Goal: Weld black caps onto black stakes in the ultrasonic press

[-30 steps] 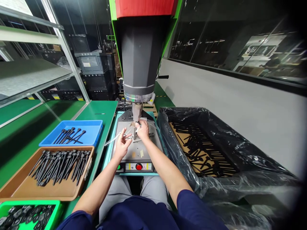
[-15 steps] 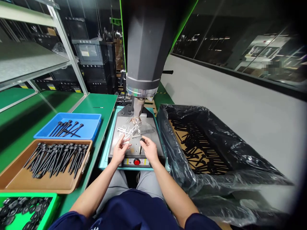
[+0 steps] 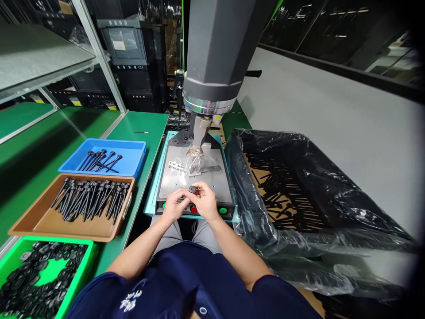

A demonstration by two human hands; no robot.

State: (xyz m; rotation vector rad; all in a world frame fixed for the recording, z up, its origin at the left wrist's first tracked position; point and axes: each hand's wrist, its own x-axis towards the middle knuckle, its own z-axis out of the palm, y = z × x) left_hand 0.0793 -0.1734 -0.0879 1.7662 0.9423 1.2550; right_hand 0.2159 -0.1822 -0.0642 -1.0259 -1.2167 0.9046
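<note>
In front of the machine's metal plate (image 3: 172, 188), both my hands meet around a small black part with a round head (image 3: 192, 189). My right hand (image 3: 206, 203) pinches it from the right, its fingers curled around the head. My left hand (image 3: 174, 207) is closed, thumb and fingertips against the part from the left; the fingers hide most of its lower portion. Beyond the hands, a metal fixture (image 3: 210, 169) wrapped in clear plastic film lies beneath the machine's narrow tool tip (image 3: 199, 133).
On the left stand a blue tray (image 3: 137, 161) and a brown tray (image 3: 96, 228) with black capped rods, plus a green tray (image 3: 49, 277) of black round pieces. A plastic-lined bin (image 3: 318, 177) holding black rods sits right. Red (image 3: 194, 208) and green (image 3: 223, 211) buttons line the machine's front.
My hands have come together; the left now reaches the black part, which was held by the right alone. The part's round head now faces up toward me. The view has tilted down.
</note>
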